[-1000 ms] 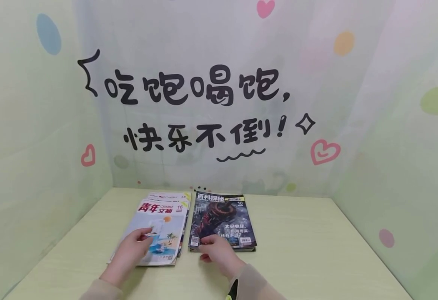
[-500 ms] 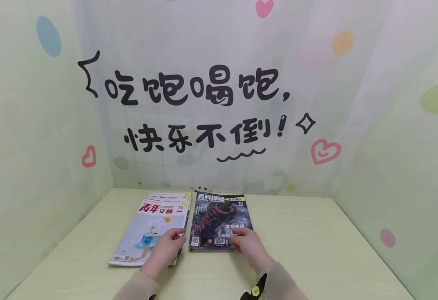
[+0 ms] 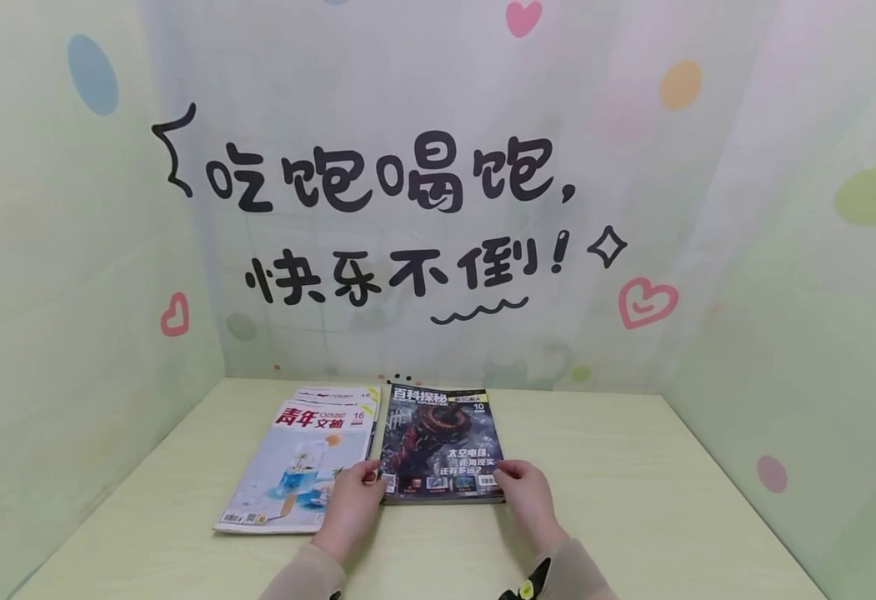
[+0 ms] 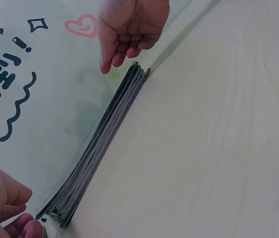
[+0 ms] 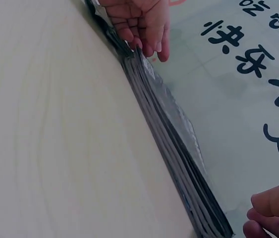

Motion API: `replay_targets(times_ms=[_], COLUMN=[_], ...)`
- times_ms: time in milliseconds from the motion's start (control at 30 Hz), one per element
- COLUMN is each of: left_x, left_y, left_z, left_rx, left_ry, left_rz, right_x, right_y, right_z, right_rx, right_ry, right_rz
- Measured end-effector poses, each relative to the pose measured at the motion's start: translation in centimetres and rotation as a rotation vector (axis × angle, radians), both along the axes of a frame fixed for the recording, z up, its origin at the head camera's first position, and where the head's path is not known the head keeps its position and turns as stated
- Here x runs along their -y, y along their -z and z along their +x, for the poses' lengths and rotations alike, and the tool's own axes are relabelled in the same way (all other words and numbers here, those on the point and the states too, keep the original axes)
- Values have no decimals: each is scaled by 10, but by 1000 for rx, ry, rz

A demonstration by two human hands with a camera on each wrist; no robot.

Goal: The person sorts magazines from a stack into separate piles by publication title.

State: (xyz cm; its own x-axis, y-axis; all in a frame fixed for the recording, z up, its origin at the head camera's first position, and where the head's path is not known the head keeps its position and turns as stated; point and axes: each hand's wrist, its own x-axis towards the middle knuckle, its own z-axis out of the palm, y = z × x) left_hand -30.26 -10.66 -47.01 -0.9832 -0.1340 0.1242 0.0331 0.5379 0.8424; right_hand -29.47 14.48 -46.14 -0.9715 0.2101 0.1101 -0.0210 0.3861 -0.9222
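Two stacks of magazines lie side by side in the head view. The right stack point(image 3: 438, 433) has a dark cover on top, and its several layered spines point(image 4: 104, 129) show in the left wrist view. At its near left corner is my left hand point(image 3: 355, 504), fingers loosely bent, overlapping the other stack in view. My right hand point(image 3: 531, 504) is beside the near right corner, with its fingers point(image 4: 117, 57) pointing down and a small gap to the stack's end. The left stack point(image 3: 257, 475) bears a white-blue cover; its near right corner is hidden behind my left hand.
A pale wood-grain table point(image 3: 618, 500) carries both stacks. Behind it stands a fabric wall point(image 3: 438, 350) printed with black characters and coloured shapes; similar walls rise on the left and right. The left stack is slightly fanned at its far end.
Both hands have moved right: the left from over the white-blue magazine to the gap between the stacks, the right across the dark cover to its right edge. The stacks look unmoved.
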Motion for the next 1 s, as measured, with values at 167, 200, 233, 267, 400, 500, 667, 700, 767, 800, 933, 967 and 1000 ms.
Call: replay_targets(times_ms=[167,200,233,267,400,500,667,700,767,800,933,967,1000], left_x=[-1,-1,-1,-1,-1,0,0,0,-1,-1,0,0,0], left_y=[7,8,9,10,11,12,13,13,12,12,8,8,7], left_z=[-1,-1,-1,-1,-1,-1,-2,-2,-1,-1,4,6,7], left_rx=[44,50,51,53,47,52,66,67,70,68,62,53,49], left_ry=[-18,-21,-20,-16,6,21,13,12,9,11,20,24,26], left_rz=[-2,-1,-4,-4,-1,8,16,18,28,29,4,-12,-22], right_x=[-3,-3,-3,-3,-1,0,0,0,1,1,0,0,-1], right_y=[14,17,18,20,23,23,26,26,27,27,26,26,25], right_z=[-2,-2,-2,-2,-1,0,0,0,1,1,5,7,8], right_rx=[-37,-43,-49,-53,-46,-34,-32,-31,-32,-33,-22,-17,-16], right_ry=[30,30,29,28,50,59,63,68,78,87,125,134,138], right_rz=[28,22,17,14,32,47,60,63,70,74,91,97,106])
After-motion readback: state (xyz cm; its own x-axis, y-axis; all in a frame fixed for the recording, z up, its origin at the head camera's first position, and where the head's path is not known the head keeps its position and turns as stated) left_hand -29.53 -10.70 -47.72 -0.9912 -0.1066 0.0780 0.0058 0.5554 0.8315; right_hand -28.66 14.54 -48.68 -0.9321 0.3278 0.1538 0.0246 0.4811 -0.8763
